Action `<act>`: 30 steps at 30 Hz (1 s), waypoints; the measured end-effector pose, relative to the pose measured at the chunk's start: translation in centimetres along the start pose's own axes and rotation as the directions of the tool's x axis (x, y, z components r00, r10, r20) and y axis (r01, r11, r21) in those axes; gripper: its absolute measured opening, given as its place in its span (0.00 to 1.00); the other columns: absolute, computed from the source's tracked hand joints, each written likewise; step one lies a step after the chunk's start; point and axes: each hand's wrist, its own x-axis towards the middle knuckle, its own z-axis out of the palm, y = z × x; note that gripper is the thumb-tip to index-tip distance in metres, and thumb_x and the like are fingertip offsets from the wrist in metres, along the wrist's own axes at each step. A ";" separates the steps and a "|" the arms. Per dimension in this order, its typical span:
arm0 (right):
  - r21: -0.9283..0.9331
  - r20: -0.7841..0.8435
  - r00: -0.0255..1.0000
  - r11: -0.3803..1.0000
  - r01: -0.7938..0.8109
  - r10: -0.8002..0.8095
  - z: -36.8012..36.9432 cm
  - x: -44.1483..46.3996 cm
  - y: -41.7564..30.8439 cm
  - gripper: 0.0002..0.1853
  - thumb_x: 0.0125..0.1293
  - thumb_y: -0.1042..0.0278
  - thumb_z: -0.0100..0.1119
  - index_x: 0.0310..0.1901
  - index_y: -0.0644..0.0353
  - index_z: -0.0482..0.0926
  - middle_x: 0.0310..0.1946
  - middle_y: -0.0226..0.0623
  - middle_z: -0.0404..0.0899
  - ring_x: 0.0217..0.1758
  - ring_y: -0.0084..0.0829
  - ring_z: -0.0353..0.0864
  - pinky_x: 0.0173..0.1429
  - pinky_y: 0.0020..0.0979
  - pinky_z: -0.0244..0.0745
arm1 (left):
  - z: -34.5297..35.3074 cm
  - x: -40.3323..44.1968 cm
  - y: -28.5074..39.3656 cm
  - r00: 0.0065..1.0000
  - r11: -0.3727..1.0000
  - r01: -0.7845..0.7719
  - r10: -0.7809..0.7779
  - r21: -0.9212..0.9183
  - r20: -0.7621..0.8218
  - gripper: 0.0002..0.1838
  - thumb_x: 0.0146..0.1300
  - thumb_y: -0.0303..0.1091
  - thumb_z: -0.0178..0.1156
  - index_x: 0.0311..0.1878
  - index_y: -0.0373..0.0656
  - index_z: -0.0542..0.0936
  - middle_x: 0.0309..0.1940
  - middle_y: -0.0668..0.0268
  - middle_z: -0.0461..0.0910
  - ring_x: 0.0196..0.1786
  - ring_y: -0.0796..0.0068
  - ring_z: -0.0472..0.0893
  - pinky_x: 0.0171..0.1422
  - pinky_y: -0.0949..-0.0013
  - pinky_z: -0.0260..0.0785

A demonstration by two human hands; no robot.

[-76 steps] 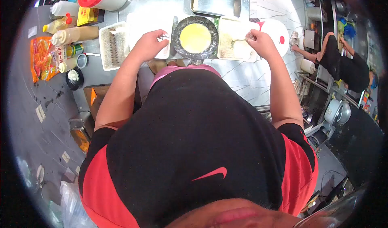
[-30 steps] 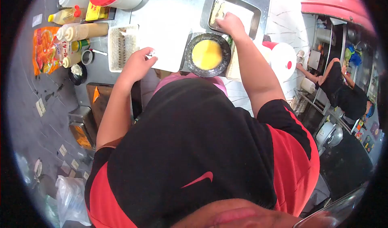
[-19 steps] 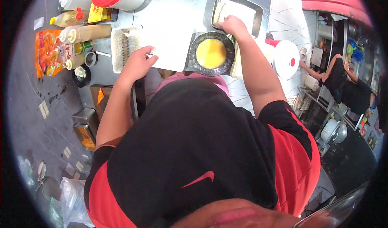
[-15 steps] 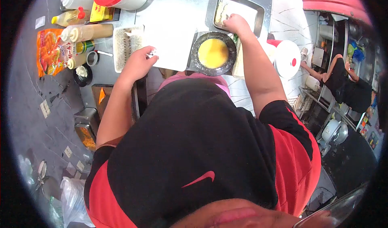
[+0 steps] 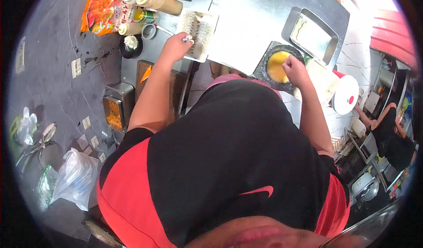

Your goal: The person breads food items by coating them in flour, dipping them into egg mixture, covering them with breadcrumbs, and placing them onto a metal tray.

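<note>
My left hand (image 5: 177, 47) is closed over the left edge of a white tray (image 5: 204, 36) that holds a row of brownish pieces. Something small and whitish shows at its fingertips, too small to name. My right hand (image 5: 296, 69) is closed at the right side of a dark round bowl (image 5: 267, 75) of yellow liquid (image 5: 278, 66); what its fingers hold, if anything, is hidden. Between the hands lies a white board (image 5: 240, 41). Right of the bowl is a tray of pale coating (image 5: 324, 81). Behind it, a metal tray (image 5: 313, 36) has pale pieces along its left side.
Sauce bottles (image 5: 159, 2), an orange packet (image 5: 103, 10) and a small black bowl (image 5: 131, 46) are at the left. A white round lid (image 5: 345, 95) is at the right. Farther right a co-worker in dark clothes (image 5: 392, 138) is near shelves.
My right hand has moved from the metal tray back to the bowl. My left hand has shifted from the board to the tray of brownish pieces. The view has turned.
</note>
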 end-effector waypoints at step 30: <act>0.001 0.000 0.981 0.981 -0.192 0.192 1.9 -4.9 -2.9 0.14 0.75 0.60 0.67 0.51 0.64 0.86 0.45 0.52 0.91 0.52 0.54 0.91 0.60 0.49 0.84 | -0.4 12.0 0.0 0.894 0.743 -0.436 0.294 0.509 0.337 0.36 0.59 0.42 0.81 0.71 0.47 0.84 0.71 0.58 0.77 0.76 0.48 0.75 0.80 0.45 0.72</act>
